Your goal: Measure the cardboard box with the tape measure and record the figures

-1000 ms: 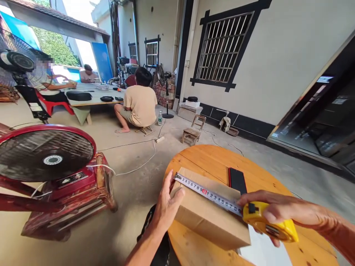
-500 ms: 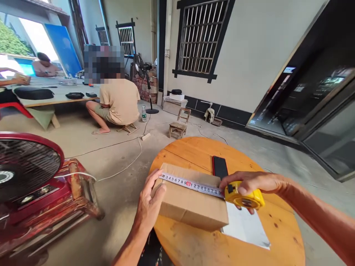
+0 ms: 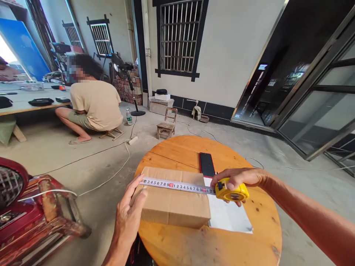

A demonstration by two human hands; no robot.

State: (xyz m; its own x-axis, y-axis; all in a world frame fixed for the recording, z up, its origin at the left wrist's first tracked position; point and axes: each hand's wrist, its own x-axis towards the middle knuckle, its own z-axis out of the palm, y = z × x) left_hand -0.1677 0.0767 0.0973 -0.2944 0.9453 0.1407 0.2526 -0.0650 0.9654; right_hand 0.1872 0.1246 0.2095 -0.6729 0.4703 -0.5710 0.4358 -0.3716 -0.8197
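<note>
A brown cardboard box lies on a round wooden table. A white tape blade is stretched flat across the box's top. My left hand pins the blade's end against the box's left edge with thumb and fingers. My right hand grips the yellow tape measure case just past the box's right edge. A white sheet of paper lies under and to the right of the box. A black phone rests behind it.
A red fan on a rusty stand sits at the left. A person in a tan shirt squats on the concrete floor, with cables running past. A small wooden chair stands beyond the table. Glass doors are at right.
The view has swung to the right, so the fan has slid towards the left edge. The tape blade now lies more level across the box. Both hands keep their hold.
</note>
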